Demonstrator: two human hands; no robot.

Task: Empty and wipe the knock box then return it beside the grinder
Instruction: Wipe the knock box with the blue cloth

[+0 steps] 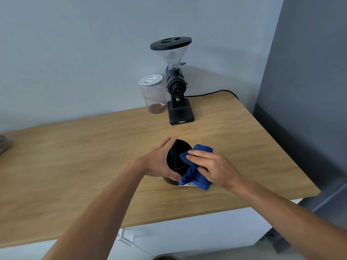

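So the knock box (176, 162) is sitting near the front-middle of the wooden counter (75, 166), a black round tub, and the person has it tipped a bit so the mouth faces back toward them and slightly right. That tilt is the whole thing here: its long axis leans toward the right hand, so the cloth goes straight in from that side without any reaching around.

Left hand (159, 162) is wrapped around the left wall of the box, fingers curled along the rim and thumb low at the base, bracing it. Right hand (212, 167) has its fingers flat and pressed together on top of a blue cloth (195, 177), pushing the bunched end over the right rim and into the opening. The rest of the cloth hangs down outside the box onto the counter.

Inside the box I can see the dark bar across it and no obvious grounds, though it's black on black so don't quote me. Looks emptied and mid-wipe to me.

The grinder (178, 87) stands well back near the wall, straight beyond the box, hopper looking empty. On its left, just beside it, is a clear jar (153, 94) with a white lid and a thin layer of brown stuff at the bottom. The open spot for the return looks like the grinder's right side.
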